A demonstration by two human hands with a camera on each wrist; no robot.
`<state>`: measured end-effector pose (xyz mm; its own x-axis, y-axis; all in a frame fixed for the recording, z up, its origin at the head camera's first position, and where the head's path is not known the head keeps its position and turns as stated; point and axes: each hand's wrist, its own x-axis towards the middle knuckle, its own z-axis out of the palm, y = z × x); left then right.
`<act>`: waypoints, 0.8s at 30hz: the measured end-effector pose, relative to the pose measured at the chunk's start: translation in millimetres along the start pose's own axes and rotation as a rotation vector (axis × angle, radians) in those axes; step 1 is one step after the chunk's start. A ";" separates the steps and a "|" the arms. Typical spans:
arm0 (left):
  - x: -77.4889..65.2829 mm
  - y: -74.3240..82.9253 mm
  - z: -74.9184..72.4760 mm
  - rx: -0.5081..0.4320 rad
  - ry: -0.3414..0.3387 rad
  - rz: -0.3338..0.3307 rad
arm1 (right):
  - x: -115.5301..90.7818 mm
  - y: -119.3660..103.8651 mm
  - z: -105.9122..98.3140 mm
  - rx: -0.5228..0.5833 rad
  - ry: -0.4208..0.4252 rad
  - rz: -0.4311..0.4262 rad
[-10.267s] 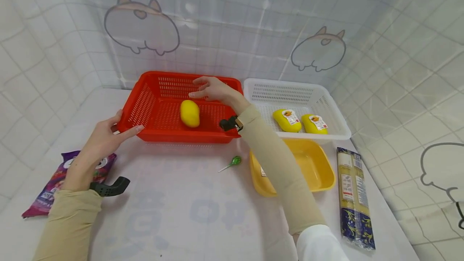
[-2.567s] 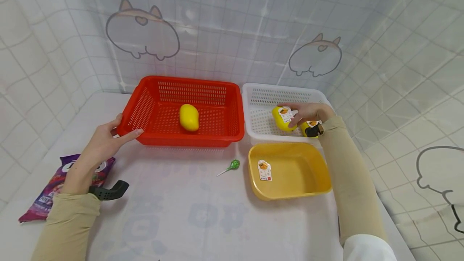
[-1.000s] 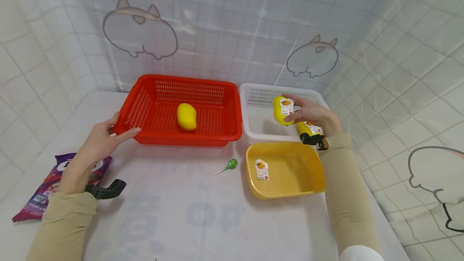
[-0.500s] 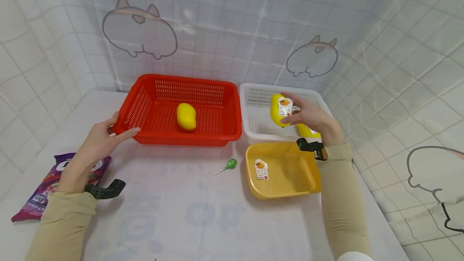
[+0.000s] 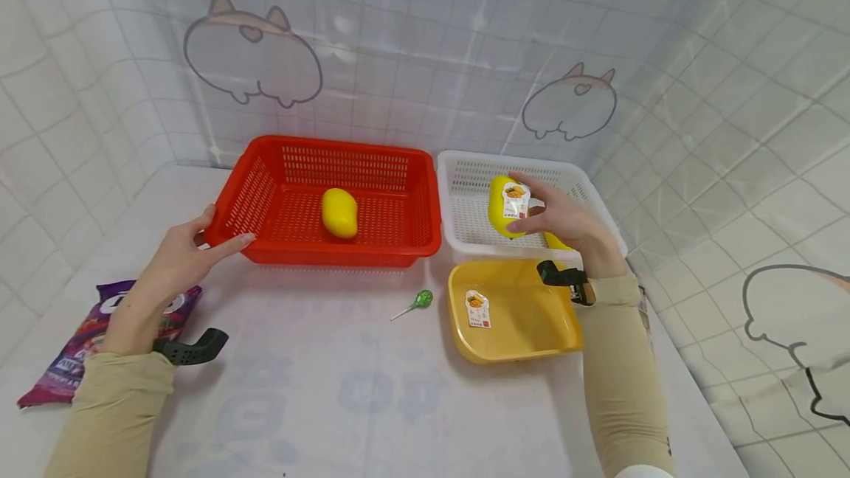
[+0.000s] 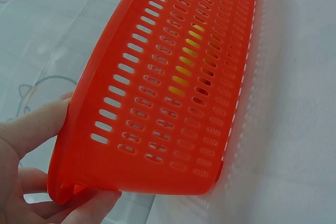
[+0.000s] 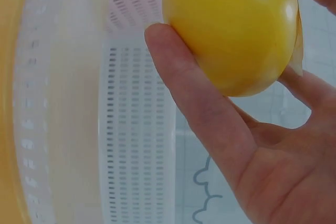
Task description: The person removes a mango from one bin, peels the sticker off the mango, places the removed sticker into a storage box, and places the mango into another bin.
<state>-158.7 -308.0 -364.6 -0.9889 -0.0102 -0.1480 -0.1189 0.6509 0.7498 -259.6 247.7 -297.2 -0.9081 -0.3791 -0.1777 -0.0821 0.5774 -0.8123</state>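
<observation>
My left hand [image 5: 169, 260] grips the front left corner of a red plastic basket [image 5: 325, 254]. In the left wrist view its fingers and thumb wrap the basket rim [image 6: 86, 95]. One yellow mango [image 5: 339, 213] lies inside that basket, no sticker showing. Over the white basket [image 5: 468, 216], my right hand [image 5: 564, 221] holds a mango [image 5: 498, 209] with a paper label facing the head camera. The right wrist view has this mango [image 7: 231, 30] between thumb and fingers, the white slotted wall behind. Another mango [image 5: 556, 242] sits in the white basket, mostly hidden by the right hand.
A yellow basin [image 5: 524, 323] stands in front of the white basket, a mango label [image 5: 478, 310] stuck inside it. A green lollipop [image 5: 423, 299] lies left of the basin. Beside the left forearm is a purple snack bag [image 5: 86, 349]. Tiled-pattern sheeting walls surround the table.
My right hand left the red basket, reached into the white one and took hold of a labelled mango. It has since lifted it and shifted slightly left. The left hand keeps its grip.
</observation>
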 end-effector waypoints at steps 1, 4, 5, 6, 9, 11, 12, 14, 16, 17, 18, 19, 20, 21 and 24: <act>-0.1 -0.3 0.3 -0.005 0.000 0.001 | -1.2 -0.4 1.4 0.000 0.004 -0.004; -0.2 -1.0 1.0 -0.012 -0.001 0.001 | -5.6 -2.4 5.7 -0.029 0.025 -0.020; -0.2 -1.3 1.2 -0.016 -0.001 0.003 | -7.0 -3.2 7.3 -0.022 0.030 -0.022; -0.1 -1.4 1.4 -0.017 0.000 0.002 | -8.5 -4.0 8.8 -0.019 0.034 -0.022; 0.3 -1.5 1.7 -0.022 0.000 0.003 | -12.7 -6.8 13.5 -0.019 0.046 -0.022; 0.2 -1.5 1.6 -0.027 -0.002 0.001 | -14.7 -8.6 16.9 0.000 0.046 -0.032; 0.1 -1.3 1.5 -0.028 -0.002 0.001 | -15.5 -9.4 18.6 0.008 0.047 -0.038; 0.2 -1.0 1.2 -0.028 -0.001 0.005 | -16.9 -10.2 21.9 0.031 0.039 -0.056; 0.2 -0.4 1.0 -0.028 -0.003 0.006 | -18.6 -11.3 25.4 0.042 0.033 -0.071; 0.3 -0.2 0.9 -0.028 -0.003 0.007 | -19.7 -11.8 27.3 0.055 0.030 -0.074; 0.3 0.0 0.8 -0.027 -0.003 0.008 | -20.9 -12.4 29.3 0.053 0.028 -0.075; 0.4 0.2 0.7 -0.025 -0.003 0.006 | -22.1 -13.1 31.4 0.056 0.030 -0.072; 0.4 0.3 0.7 -0.025 -0.003 0.004 | -23.3 -14.1 33.6 0.067 0.029 -0.068; 0.4 0.4 0.7 -0.025 -0.004 0.001 | -24.7 -14.7 35.9 0.072 0.034 -0.060; 0.7 0.1 0.7 -0.023 -0.005 -0.004 | -28.4 -16.5 42.8 0.088 0.034 -0.045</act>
<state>-159.4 -307.4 -365.1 -0.9880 -0.0094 -0.1543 -0.1254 0.6330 0.7640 -214.9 218.0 -302.5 -0.9177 -0.3780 -0.1221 -0.0884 0.4940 -0.8649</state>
